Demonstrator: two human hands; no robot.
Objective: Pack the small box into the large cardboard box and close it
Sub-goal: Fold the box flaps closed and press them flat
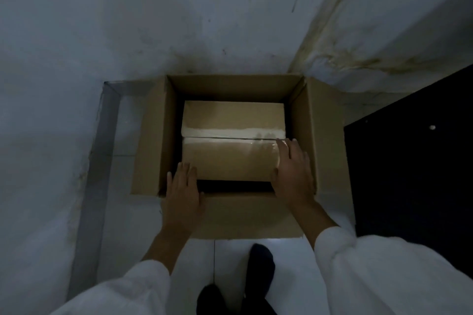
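At the far left, a grey metal strip [107,135] is seen running along the floor [230,258] beside a stained wall [128,20]; the left flap [148,140] of the large cardboard box [299,120] is folded outward over it, so little spare room is judged to remain on that side. The left hand [183,192] is laid flat on the near left corner of the small box [230,140], fingers [185,170] extended and released, nothing being grasped; the placement is judged to steady or press the load level. The small box is located inside the large cardboard box, its taped top seam [230,134] facing up, and is seated below the rim. A dark gap is visible between its near edge and the near wall of the carton, with narrower gaps at the sides, so slight shifting is judged possible. The near flap [245,215] is folded down toward the person, and the far flap is held upright by the wall. The right hand [294,171] is laid over the right end of the small box, fingers spread and open, not clenched. The right flap [327,140] is opened outward close to a dark cabinet [414,161]. Packing is judged essentially complete; the flaps are not yet closed, and clearance for swinging them inward is judged adequate once both hands are lifted out.
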